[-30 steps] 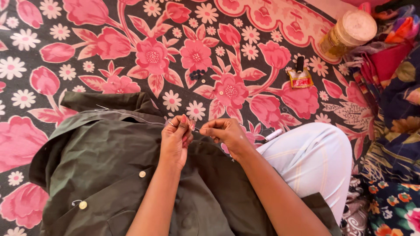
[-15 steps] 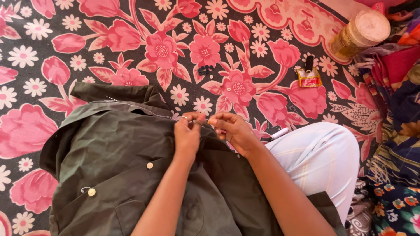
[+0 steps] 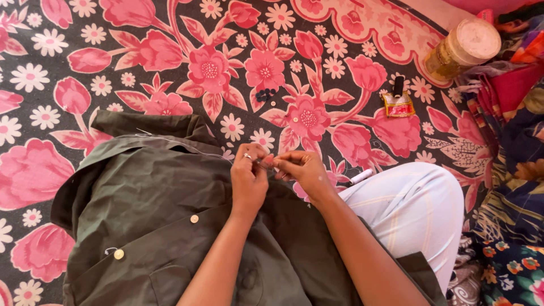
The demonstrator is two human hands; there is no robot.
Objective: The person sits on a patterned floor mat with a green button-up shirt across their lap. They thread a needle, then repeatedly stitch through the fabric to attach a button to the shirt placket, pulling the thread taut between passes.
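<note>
A dark olive shirt point(image 3: 147, 198) with pale buttons point(image 3: 194, 219) lies spread over my lap and the flowered cloth. My left hand point(image 3: 248, 178), a ring on one finger, and my right hand point(image 3: 303, 170) meet fingertip to fingertip just above the shirt's upper edge. Both pinch something very small between them, apparently a needle with white thread point(image 3: 181, 144). That thread runs left from my left hand across the collar. The needle itself is too small to make out.
A pink-flowered floor cloth point(image 3: 170, 56) lies underneath. Small dark buttons point(image 3: 265, 94) sit in a pile ahead. A red packet with a dark spool point(image 3: 398, 101) and a capped jar point(image 3: 462, 48) are at upper right. Folded colourful fabrics point(image 3: 513, 130) are at right; a white spool point(image 3: 361, 176) lies by my knee.
My hands have come closer together until the fingertips touch, and they shifted slightly right. The view drifted a little; the shirt stays where it was.
</note>
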